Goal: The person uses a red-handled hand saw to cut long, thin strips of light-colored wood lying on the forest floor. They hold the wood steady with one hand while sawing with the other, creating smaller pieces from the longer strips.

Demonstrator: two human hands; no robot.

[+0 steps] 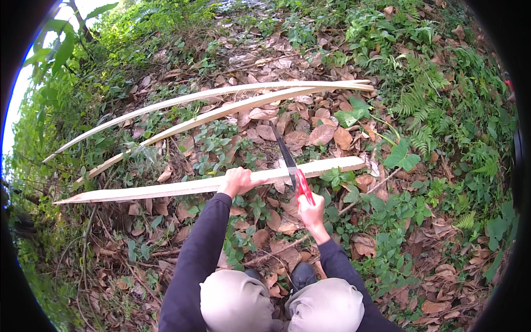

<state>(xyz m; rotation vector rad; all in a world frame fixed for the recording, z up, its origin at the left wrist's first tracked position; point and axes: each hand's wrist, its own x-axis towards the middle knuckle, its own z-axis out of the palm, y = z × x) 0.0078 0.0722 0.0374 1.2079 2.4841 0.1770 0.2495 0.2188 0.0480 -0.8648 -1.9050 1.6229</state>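
A long pale wooden plank (144, 192) lies crosswise before me over leaves and low plants, its left end tapering to a point. My left hand (238, 181) is closed over it near the middle, pressing or gripping it. My right hand (311, 208) is wrapped round the red handle of a hand saw (285, 152). The saw's dark blade crosses the plank to the right of my left hand and points away from me. Whether its teeth have cut into the wood I cannot tell.
Beyond the plank lie two more long pale wooden strips (221, 114), meeting at their right ends. Brown dry leaves (322, 134) and green plants cover the ground. Ferns (420, 110) grow at the right. A thin stick (276, 250) lies near my shoes (302, 275).
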